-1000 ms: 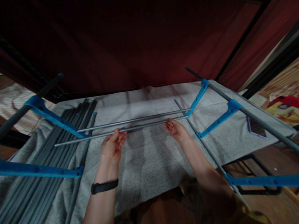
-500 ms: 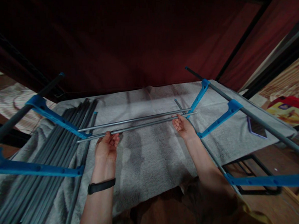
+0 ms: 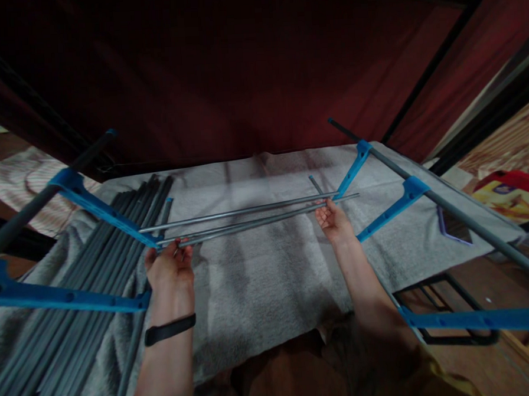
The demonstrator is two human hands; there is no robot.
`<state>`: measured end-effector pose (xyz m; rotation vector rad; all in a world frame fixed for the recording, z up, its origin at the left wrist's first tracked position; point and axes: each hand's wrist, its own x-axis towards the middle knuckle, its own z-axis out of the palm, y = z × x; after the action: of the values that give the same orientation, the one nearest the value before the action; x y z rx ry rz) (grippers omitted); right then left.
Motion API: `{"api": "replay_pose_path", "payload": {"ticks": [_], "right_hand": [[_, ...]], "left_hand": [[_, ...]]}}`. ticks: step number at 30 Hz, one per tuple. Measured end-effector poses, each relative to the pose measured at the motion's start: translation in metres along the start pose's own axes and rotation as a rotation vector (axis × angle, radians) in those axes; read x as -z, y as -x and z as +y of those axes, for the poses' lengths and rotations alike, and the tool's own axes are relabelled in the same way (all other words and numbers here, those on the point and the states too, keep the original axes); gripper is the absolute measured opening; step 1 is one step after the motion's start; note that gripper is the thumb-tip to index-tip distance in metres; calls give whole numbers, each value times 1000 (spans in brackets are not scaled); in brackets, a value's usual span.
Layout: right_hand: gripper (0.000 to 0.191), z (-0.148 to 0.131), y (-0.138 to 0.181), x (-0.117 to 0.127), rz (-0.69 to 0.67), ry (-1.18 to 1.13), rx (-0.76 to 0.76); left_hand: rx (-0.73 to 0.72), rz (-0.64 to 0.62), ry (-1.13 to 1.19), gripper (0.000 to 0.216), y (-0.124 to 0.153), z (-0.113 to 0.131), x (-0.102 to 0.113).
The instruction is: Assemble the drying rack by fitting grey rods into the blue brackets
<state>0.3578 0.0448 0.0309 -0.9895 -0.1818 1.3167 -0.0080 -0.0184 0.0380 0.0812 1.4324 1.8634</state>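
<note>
A thin grey metal rod (image 3: 257, 221) runs crosswise between two frames of grey tubes and blue plastic brackets. My left hand (image 3: 173, 265), a dark band at its wrist, is closed around the rod near its left end, close to a blue bracket (image 3: 110, 215). Near the other end my right hand (image 3: 334, 222) pinches it beside the right frame's blue bracket (image 3: 350, 170); the rod's tip sticks out past these fingers. It looks doubled, perhaps by motion blur. Just behind it, a second metal rod (image 3: 243, 211) spans the two far brackets. The left fingertips are partly hidden.
Many loose grey tubes (image 3: 79, 296) lie side by side on the grey blanket (image 3: 260, 293) at left. Tubes of the right frame (image 3: 474, 222) slope toward me. A red and yellow package (image 3: 513, 200) is at far right. A dark red cloth (image 3: 241, 93) hangs behind.
Both hands have shifted the rod; its right end now reaches farther right, and its left end has come in to the left bracket. My left hand moved left, my right hand slightly right.
</note>
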Motion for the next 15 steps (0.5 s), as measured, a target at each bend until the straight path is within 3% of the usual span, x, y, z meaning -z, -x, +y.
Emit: {"api": "replay_pose_path", "payload": {"ticks": [2, 9, 15], "right_hand": [[18, -2, 0, 1, -5, 5, 18], [20, -1, 6, -7, -24, 25, 52], [10, 13, 17, -15, -183, 131, 124]], "left_hand": [[-17, 71, 21, 41, 2, 3, 0], [90, 21, 5, 32, 8, 5, -5], [192, -48, -91, 34, 6, -3, -6]]}}
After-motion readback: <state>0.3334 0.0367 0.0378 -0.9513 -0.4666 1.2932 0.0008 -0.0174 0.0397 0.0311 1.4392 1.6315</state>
